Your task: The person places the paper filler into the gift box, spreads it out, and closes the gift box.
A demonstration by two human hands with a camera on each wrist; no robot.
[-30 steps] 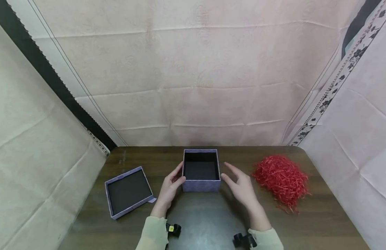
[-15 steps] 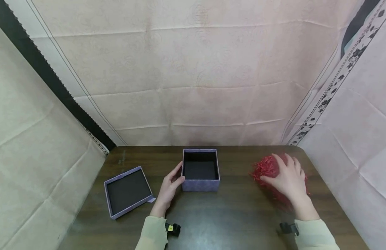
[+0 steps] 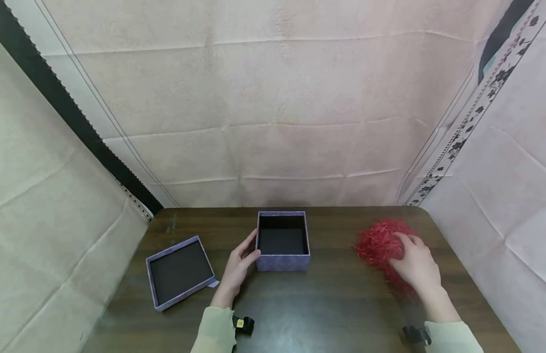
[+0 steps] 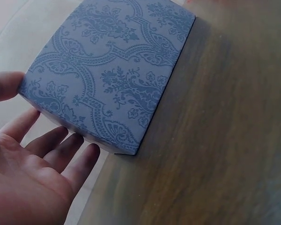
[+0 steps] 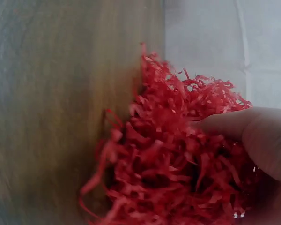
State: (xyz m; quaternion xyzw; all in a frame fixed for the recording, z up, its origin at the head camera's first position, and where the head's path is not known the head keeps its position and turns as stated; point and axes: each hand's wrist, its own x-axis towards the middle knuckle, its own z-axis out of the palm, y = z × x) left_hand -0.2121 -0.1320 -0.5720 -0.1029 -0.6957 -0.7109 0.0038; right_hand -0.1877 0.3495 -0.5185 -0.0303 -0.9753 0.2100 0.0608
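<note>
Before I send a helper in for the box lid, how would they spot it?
On the dark wooden table, look to the left of the open purple box. The lid lies there upturned, apart from both hands: shallow, black inside, with a purple rim.

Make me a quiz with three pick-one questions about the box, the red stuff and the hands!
1. Where is the lid?
A. On the box
B. On the table, left of the box
C. In the right hand

2. What colour is the shredded paper?
A. Red
B. Green
C. Yellow

3. What is inside the box?
A. Paper shreds
B. A toy
C. Nothing

Answers:
1. B: the lid lies upside down on the table, apart from the box, to the left of the left hand.
2. A: the heap shows bright red in the head and right wrist views.
3. C: only the dark lining of the box shows; the right hand grips the shreds over at the heap.
</note>
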